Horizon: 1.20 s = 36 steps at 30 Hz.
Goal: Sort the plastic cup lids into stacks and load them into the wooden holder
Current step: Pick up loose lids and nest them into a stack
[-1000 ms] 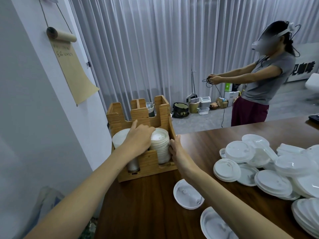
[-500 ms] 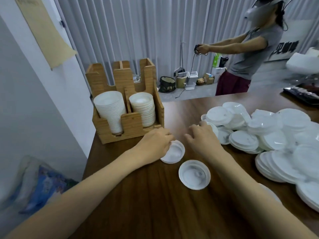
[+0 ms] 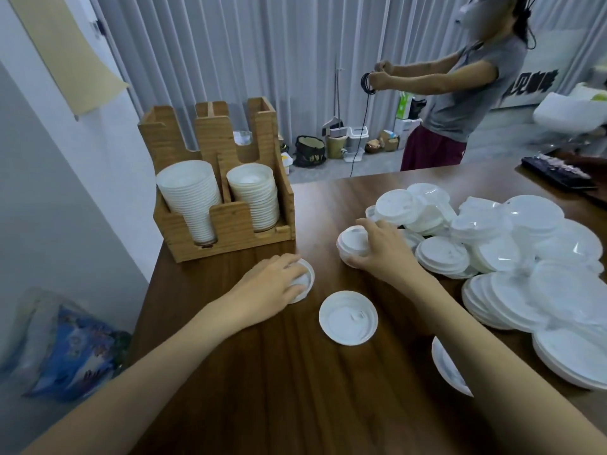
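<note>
The wooden holder (image 3: 230, 231) stands at the table's back left with two white stacks in it: a wider stack (image 3: 190, 195) on the left and a lid stack (image 3: 254, 195) on the right. My left hand (image 3: 272, 284) lies on an upturned white lid (image 3: 303, 280) just in front of the holder, fingers curled over it. My right hand (image 3: 381, 251) grips a small stack of lids (image 3: 351, 241) at the near edge of the big loose pile of lids (image 3: 492, 244). Another upturned lid (image 3: 348, 316) lies between my forearms.
The dark wooden table (image 3: 295, 389) ends at the left beside a white wall. Another lid (image 3: 446, 366) shows partly under my right forearm. A person (image 3: 460, 93) stands behind the table holding a cable. A blue plastic bag (image 3: 65, 349) lies on the floor at left.
Both hands left the holder and came down to the table. The left hand settled on the upturned lid; the right hand moved right and took hold of a small lid stack.
</note>
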Tool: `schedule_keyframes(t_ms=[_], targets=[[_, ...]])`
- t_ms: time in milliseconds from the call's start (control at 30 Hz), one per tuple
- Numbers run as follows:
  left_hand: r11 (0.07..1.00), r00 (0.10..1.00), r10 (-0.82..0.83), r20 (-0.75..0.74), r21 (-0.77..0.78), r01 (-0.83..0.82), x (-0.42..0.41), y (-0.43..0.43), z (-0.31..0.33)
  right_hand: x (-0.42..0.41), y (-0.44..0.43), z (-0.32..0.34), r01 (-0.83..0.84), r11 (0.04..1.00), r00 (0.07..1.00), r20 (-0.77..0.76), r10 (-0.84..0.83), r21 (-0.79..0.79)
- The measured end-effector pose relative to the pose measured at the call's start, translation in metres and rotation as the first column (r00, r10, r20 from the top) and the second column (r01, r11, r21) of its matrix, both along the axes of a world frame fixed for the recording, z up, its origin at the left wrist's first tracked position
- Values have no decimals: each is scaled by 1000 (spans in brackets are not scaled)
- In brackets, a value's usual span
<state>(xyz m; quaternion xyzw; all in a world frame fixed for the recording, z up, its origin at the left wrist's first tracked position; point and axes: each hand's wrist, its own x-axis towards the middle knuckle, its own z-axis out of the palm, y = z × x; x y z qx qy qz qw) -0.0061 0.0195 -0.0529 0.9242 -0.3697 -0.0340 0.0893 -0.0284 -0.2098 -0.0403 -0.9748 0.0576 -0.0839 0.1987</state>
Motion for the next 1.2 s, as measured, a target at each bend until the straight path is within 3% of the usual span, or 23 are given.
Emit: schedule_keyframes(t_ms=[100, 300, 433, 533, 600, 700, 867, 967, 1067, 1200], targets=[[994, 998, 47, 36, -105, -43, -5, 8, 4, -19, 7, 14, -49, 950, 999, 38, 39, 308], [863, 999, 48, 24, -504, -29, -24, -14, 21, -42, 19, 27, -29, 686, 980, -114, 162, 727], [765, 996, 92, 17, -642, -60, -30, -31, 29, -50, 22, 31, 21, 544, 938, -204, 279, 839], [681, 961, 198, -196, -677, -278, -24, -34, 28, -57, 21, 32, 98, 453, 931, -242, 274, 886], [651, 928, 207, -309, -665, -366, -24, -33, 26, -62, 20, 29, 46, 469, 956, -176, 236, 882], [669, 916, 138, -376, -646, -366, -31, -31, 24, -66, 22, 19, 18, 570, 987, -106, 122, 822], [695, 926, 233, -298, -614, -373, -36, -30, 22, -73, 26, 14, 54, 625, 995, -98, 36, 779], [724, 914, 251, -319, -565, -396, -41, -28, 21, -82, 20, 12, 145, 768, 989, -88, -115, 623], [747, 909, 230, -348, -535, -394, -56, -30, 16, -89, 15, 9, 195, 862, 974, -199, -112, 467], [722, 864, 255, -433, -509, -468, -60, -30, 9, -93, 21, 0, 194, 876, 954, -291, -64, 442]])
